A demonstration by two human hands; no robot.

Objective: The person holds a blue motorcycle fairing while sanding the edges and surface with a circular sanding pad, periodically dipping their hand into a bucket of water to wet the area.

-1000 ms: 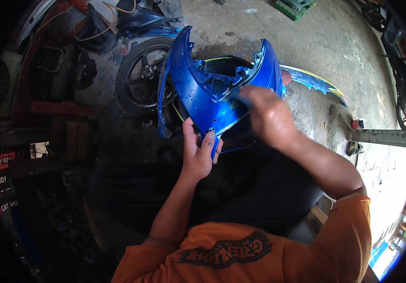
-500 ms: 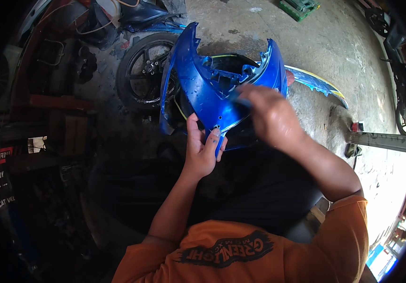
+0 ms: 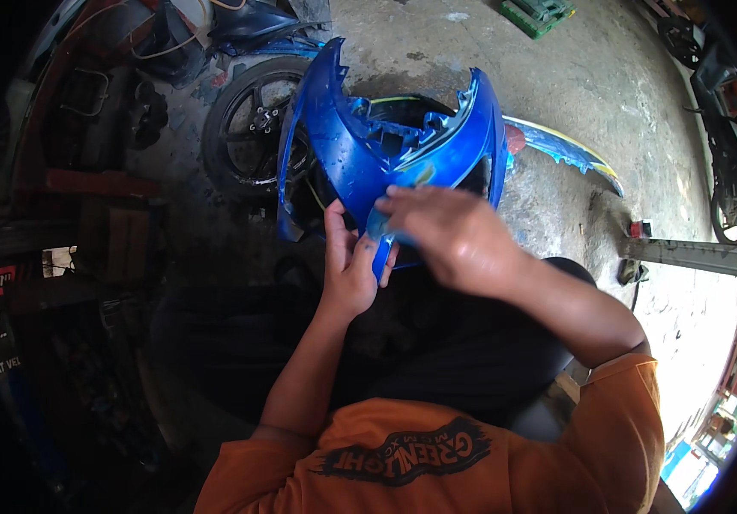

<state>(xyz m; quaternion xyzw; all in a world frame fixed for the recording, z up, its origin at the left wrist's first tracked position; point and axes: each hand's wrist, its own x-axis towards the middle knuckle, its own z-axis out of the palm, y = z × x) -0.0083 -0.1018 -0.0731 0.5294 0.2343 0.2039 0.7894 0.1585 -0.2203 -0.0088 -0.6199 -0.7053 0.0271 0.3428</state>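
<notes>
A glossy blue motorcycle fairing panel [image 3: 356,163] with two upswept horns stands before me, its narrow end toward me and water drops on its surface. My left hand [image 3: 353,274] grips that narrow tip, thumb on top and fingers beneath. Over the panel's lower middle, my right hand [image 3: 454,236] is closed and blurred by motion. Its fingertips press a small blue-grey piece [image 3: 378,224] against the panel near my left thumb; blur hides what kind of thing it is. A worn, yellowish-brown patch [image 3: 425,175] shows just above the right hand.
Behind the panel sits a dark round thing with a yellow-green rim [image 3: 386,100]. A black spoked wheel [image 3: 253,124] lies to the left. Right are a blue and yellow panel [image 3: 574,152], a metal beam [image 3: 690,256] and a motorcycle [image 3: 733,180]. A green case [image 3: 536,15] lies far off.
My right hand has swept down and left across the panel, from its upper middle toward the narrow tip. The left hand keeps its grip. The whole view has shifted slightly.
</notes>
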